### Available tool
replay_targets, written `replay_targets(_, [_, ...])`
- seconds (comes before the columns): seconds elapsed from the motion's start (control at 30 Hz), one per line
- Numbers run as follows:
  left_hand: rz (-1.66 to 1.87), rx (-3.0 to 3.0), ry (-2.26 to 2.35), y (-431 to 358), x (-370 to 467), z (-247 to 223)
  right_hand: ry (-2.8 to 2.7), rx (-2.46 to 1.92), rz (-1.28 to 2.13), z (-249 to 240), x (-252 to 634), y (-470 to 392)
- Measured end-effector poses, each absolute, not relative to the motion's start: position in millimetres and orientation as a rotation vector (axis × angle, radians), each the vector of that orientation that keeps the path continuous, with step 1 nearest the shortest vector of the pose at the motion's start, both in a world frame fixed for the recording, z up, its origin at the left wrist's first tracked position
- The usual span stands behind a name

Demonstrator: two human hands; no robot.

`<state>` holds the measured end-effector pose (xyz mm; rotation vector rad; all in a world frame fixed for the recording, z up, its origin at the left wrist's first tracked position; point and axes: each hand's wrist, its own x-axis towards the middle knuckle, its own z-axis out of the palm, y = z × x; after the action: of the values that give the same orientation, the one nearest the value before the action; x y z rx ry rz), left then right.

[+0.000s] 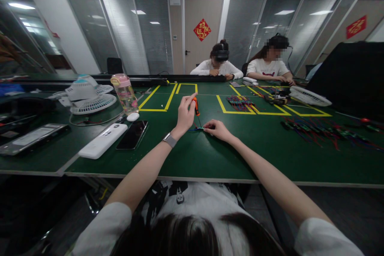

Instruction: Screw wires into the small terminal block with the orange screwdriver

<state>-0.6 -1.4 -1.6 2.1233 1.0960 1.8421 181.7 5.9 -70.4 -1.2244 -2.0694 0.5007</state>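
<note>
In the head view, my left hand (185, 113) is closed round a screwdriver (197, 107) with an orange and black handle. The screwdriver stands nearly upright, its thin shaft pointing down at a small green circuit board (200, 129) with coloured wires. Whether the tip touches the board is too small to tell. Low over the green table, my right hand (220, 129) pinches the board's right edge between thumb and fingers. A watch (170, 140) with a metallic band sits on my left wrist.
Left of my arms lie a black phone (132, 135), a white device (103, 141), a pink-lidded bottle (125, 93) and white fans (93, 102). Wired boards lie in piles (241, 103) (327, 131) on the right. Two people (216, 64) (268, 64) sit across the table (240, 164).
</note>
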Motion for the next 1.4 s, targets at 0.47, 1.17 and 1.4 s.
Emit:
replay_targets(0.47, [1.915, 2.119, 1.052, -2.7, -0.6, -1.6, -2.068, -1.229, 0.485, -72.1, 181.5, 6.9])
replay_targets(1.17, [1.969, 2.076, 1.132, -0.9, -0.8, -2.8, -2.076, -1.204, 0.49, -69.6, 181.4, 5.5])
replay_targets(1.4, [1.937, 2.117, 1.048, -1.9, -0.5, -2.0, -2.076, -1.213, 0.483, -70.8, 181.7, 6.2])
